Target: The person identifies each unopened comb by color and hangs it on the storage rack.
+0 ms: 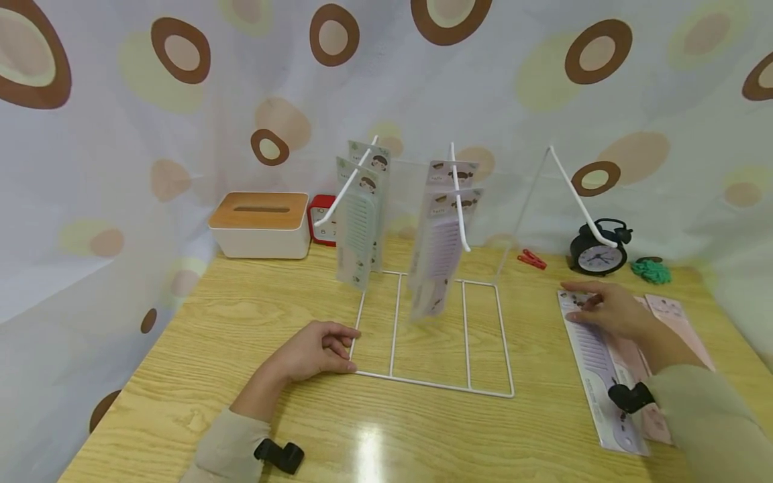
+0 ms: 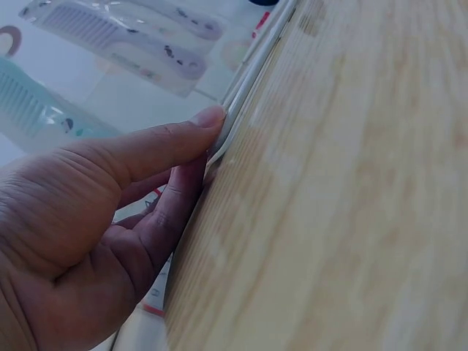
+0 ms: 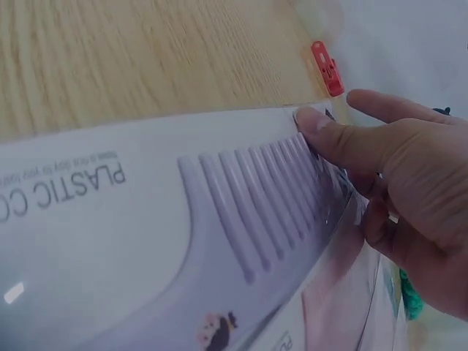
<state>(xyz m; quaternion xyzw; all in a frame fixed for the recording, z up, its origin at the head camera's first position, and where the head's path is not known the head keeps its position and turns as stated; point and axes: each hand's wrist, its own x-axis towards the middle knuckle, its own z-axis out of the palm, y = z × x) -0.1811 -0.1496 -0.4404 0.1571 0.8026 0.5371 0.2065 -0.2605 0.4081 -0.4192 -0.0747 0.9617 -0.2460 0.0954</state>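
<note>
1. Left hand (image 1: pixel 317 352) rests on the light wooden worktop (image 1: pixel 241 376), its thumb and fingers curled against the front-left corner of the white wire display rack (image 1: pixel 431 384) and pressing that base rail.
2. Right hand (image 1: pixel 606 310) lies over the top end of a lilac plastic comb in its clear flat packet (image 1: pixel 594 365). The thumb presses the packet by the comb teeth and the fingers curl at its edge; it looks like a pinch, though the underside is hidden.
3. That packet lies flat on the worktop, right of the rack, partly over a pink packet of the same kind (image 1: pixel 679 322).
4. Handling, as I judge it: light, thin and glossy, so likely slippery and a bit bendy. The stiff card header at the top end is the best place to pinch.
5. On the rack's slanted hooks hang pale green comb packets (image 1: pixel 357 231) and more lilac ones (image 1: pixel 439 258).
6. Behind stand a black alarm clock (image 1: pixel 594 253), a small red clip (image 1: pixel 531 259) and a white tissue box with a wooden lid (image 1: pixel 261 225).
</note>
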